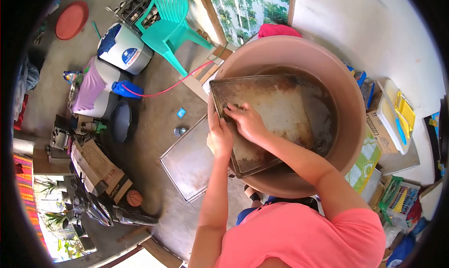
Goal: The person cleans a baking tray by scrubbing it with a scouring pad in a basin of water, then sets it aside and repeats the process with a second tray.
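A stained, rectangular baking tray (280, 111) leans in a large brown plastic tub (348, 81), its far end in murky water. My left hand (220, 138) is closed on the tray's left rim. On the tray's surface near that rim, my right hand (245, 122) has its fingers bent and pressed around a small dark pad (226, 108), mostly hidden by the fingertips. A second, cleaner-looking baking tray (189, 163) stands on the floor left of the tub, partly behind my left forearm.
A green plastic chair (166, 27) and a white washing machine (124, 50) stand at the upper left. A pink hose (180, 81) crosses the floor. A black basin (121, 121) and a metal can (179, 131) are at left. Boxes and baskets (400, 198) line the right.
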Tool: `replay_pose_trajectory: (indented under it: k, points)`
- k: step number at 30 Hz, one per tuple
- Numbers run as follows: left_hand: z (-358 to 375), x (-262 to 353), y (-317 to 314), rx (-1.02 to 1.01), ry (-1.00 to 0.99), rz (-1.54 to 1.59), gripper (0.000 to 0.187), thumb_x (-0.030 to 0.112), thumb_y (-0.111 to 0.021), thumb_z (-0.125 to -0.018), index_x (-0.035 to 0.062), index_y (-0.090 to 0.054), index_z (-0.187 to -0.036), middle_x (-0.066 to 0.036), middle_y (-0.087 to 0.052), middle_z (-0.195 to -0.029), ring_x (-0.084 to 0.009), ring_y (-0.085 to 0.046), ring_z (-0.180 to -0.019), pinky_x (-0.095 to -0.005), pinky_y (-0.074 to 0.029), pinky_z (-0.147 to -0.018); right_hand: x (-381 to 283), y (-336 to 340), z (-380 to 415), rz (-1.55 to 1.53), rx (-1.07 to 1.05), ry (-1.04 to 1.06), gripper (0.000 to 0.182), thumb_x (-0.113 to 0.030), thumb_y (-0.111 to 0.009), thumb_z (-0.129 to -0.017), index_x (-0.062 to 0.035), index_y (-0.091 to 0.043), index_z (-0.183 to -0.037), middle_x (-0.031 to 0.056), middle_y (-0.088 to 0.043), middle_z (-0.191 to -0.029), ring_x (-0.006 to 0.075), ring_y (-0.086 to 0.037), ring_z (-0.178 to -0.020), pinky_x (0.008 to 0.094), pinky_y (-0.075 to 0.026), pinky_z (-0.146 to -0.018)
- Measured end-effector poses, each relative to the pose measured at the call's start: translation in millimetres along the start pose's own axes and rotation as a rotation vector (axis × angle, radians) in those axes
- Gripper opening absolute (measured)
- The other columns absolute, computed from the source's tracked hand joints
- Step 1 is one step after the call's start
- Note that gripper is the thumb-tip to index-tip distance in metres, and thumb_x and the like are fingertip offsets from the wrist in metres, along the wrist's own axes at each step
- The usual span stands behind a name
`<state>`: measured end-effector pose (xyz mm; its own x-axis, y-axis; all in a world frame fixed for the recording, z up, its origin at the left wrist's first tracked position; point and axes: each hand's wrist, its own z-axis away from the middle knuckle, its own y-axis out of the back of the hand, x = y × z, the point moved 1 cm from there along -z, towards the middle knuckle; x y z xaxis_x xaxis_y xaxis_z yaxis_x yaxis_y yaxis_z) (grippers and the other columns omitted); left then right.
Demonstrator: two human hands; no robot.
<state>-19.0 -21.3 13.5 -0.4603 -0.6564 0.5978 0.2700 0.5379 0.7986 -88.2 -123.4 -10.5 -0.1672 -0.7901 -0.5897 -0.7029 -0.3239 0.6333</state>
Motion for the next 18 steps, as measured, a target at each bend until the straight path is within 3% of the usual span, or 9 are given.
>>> replay_pose_trajectory:
  k: [4, 7, 10, 13, 16, 18]
  points:
    - [-2, 2, 0, -0.015, 0.005, 0.009, 0.038, 0.028, -0.046, -0.094, 0.0102, -0.057, -0.126, -0.023, -0.067, -0.093, -0.0414, -0.066, -0.081, -0.0502, -0.051, -0.073, 23, -29, -58, 0.004, 0.156, -0.018, 0.044, 0.004, -0.057, -0.070, -0.0111, -0.068, -0.110, 0.0066, -0.063, -0.121, 0.0307, -0.056, -0.092, 0.0388, -0.052, -0.080]
    - [-2, 5, 5, -0.038, 0.017, 0.034, 0.037, 0.022, -0.049, -0.093, 0.0088, -0.056, -0.127, -0.021, -0.067, -0.098, -0.0392, -0.066, -0.087, -0.0484, -0.051, -0.076, 24, -33, -57, 0.029, 0.192, 0.056, 0.042, 0.004, -0.057, -0.071, -0.0110, -0.069, -0.108, 0.0067, -0.064, -0.120, 0.0307, -0.056, -0.091, 0.0378, -0.051, -0.082]
    - [-1, 5, 7, -0.048, -0.018, 0.037, 0.039, 0.015, -0.047, -0.092, 0.0113, -0.052, -0.131, -0.018, -0.067, -0.105, -0.0389, -0.066, -0.085, -0.0486, -0.051, -0.074, 6, 3, 5, -0.053, -0.033, -0.043, 0.042, 0.003, -0.057, -0.071, -0.0116, -0.069, -0.107, 0.0066, -0.064, -0.120, 0.0309, -0.056, -0.090, 0.0386, -0.051, -0.083]
    - [3, 12, 12, -0.065, -0.004, 0.075, 0.043, 0.011, -0.046, -0.092, 0.0131, -0.049, -0.134, -0.014, -0.065, -0.112, -0.0375, -0.066, -0.088, -0.0477, -0.051, -0.075, -5, 12, 5, -0.010, 0.000, -0.062, 0.035, 0.003, -0.057, -0.076, -0.0120, -0.071, -0.105, 0.0065, -0.065, -0.118, 0.0300, -0.056, -0.088, 0.0372, -0.051, -0.080]
    - [-1, 12, 9, -0.086, 0.042, 0.060, 0.042, 0.012, -0.046, -0.092, 0.0135, -0.050, -0.133, -0.014, -0.066, -0.111, -0.0357, -0.066, -0.092, -0.0463, -0.051, -0.078, 29, -22, -41, 0.107, 0.171, 0.008, 0.038, 0.004, -0.057, -0.075, -0.0132, -0.070, -0.106, 0.0047, -0.065, -0.119, 0.0295, -0.057, -0.090, 0.0376, -0.051, -0.081]
    - [-4, 4, 3, -0.082, 0.050, 0.011, 0.041, 0.013, -0.047, -0.092, 0.0142, -0.051, -0.133, -0.014, -0.066, -0.111, -0.0346, -0.065, -0.094, -0.0455, -0.050, -0.080, 63, -29, -51, 0.171, 0.220, -0.088, 0.041, 0.005, -0.057, -0.074, -0.0135, -0.069, -0.108, 0.0036, -0.065, -0.119, 0.0300, -0.057, -0.093, 0.0384, -0.051, -0.083]
